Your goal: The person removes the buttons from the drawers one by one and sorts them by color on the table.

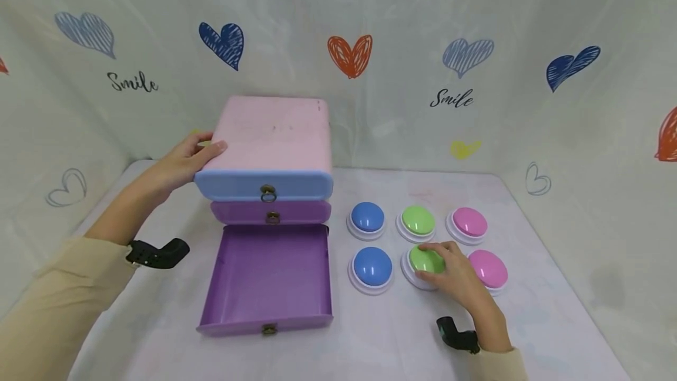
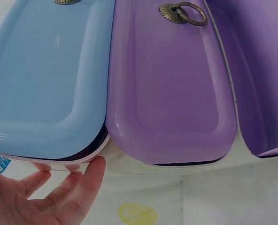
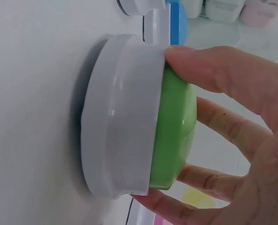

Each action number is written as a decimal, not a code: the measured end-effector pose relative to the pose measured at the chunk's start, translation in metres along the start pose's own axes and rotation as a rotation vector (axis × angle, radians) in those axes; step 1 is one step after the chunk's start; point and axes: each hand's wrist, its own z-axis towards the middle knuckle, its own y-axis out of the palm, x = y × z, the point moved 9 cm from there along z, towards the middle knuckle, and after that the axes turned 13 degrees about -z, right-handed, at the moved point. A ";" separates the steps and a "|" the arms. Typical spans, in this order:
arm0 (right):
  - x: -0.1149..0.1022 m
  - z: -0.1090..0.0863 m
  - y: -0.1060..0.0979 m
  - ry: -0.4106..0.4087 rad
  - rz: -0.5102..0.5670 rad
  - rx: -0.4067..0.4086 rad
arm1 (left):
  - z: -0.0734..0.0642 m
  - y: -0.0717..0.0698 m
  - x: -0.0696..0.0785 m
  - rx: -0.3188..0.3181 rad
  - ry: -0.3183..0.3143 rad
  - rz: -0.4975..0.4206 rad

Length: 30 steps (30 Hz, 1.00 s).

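Note:
A small drawer cabinet (image 1: 275, 134) with a pink top stands left of centre. Its blue top drawer (image 1: 233, 185) and purple middle drawer (image 1: 238, 212) are in, while the purple bottom drawer (image 1: 275, 269) is pulled far out. My left hand (image 1: 185, 160) rests against the cabinet's upper left side, thumb on the top edge; in the left wrist view its fingertips touch the side near the blue drawer. My right hand (image 1: 455, 269) holds the front green push button (image 3: 176, 131) on its white base, thumb on one side and fingers on the other. The base appears to sit on the table.
Two blue buttons (image 1: 372, 266) stand left of the held one. Another green button (image 1: 418, 220) is behind it, and two pink buttons (image 1: 469, 222) are to the right. A white cloth (image 1: 402, 75) with printed hearts hangs behind the table (image 1: 381, 340).

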 end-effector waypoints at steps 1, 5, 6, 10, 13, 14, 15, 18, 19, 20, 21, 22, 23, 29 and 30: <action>0.000 0.000 0.000 -0.003 -0.002 -0.001 | 0.000 0.000 0.000 -0.002 0.000 0.000; 0.001 0.001 -0.001 -0.015 -0.007 -0.001 | 0.000 -0.001 0.002 0.004 0.004 0.005; 0.001 0.001 0.000 -0.014 -0.008 -0.005 | -0.001 -0.001 0.002 0.006 0.006 0.008; 0.002 0.002 0.001 -0.015 -0.014 -0.024 | 0.000 -0.001 0.003 0.004 0.007 0.001; 0.003 0.002 0.003 -0.013 -0.014 -0.040 | 0.000 -0.001 0.002 0.005 0.001 0.004; 0.003 0.002 0.004 -0.011 -0.014 -0.048 | -0.001 0.000 0.001 0.005 -0.002 0.005; 0.003 0.001 0.005 -0.007 -0.013 -0.056 | -0.001 0.000 0.000 0.006 -0.005 0.007; 0.002 -0.001 0.006 -0.017 -0.018 -0.071 | -0.002 0.000 -0.001 0.002 -0.005 0.003; 0.001 -0.001 0.005 -0.028 -0.026 -0.066 | -0.002 0.000 -0.001 0.001 -0.004 0.001; -0.002 -0.002 0.003 -0.043 -0.033 -0.055 | -0.002 0.000 0.000 0.001 0.000 -0.002; -0.005 -0.003 0.001 -0.058 -0.041 -0.042 | -0.002 0.000 0.000 0.001 0.003 -0.004; -0.009 -0.004 -0.002 -0.075 -0.048 -0.026 | -0.002 0.000 0.001 0.000 0.005 -0.002; -0.014 -0.005 -0.004 -0.085 -0.054 -0.011 | -0.002 0.000 0.001 0.000 0.006 -0.001; -0.060 -0.015 -0.018 -0.217 -0.011 0.093 | -0.002 0.001 0.000 0.001 0.005 -0.008; -0.070 -0.018 -0.019 -0.255 0.001 0.106 | -0.002 0.001 -0.001 0.000 0.001 -0.010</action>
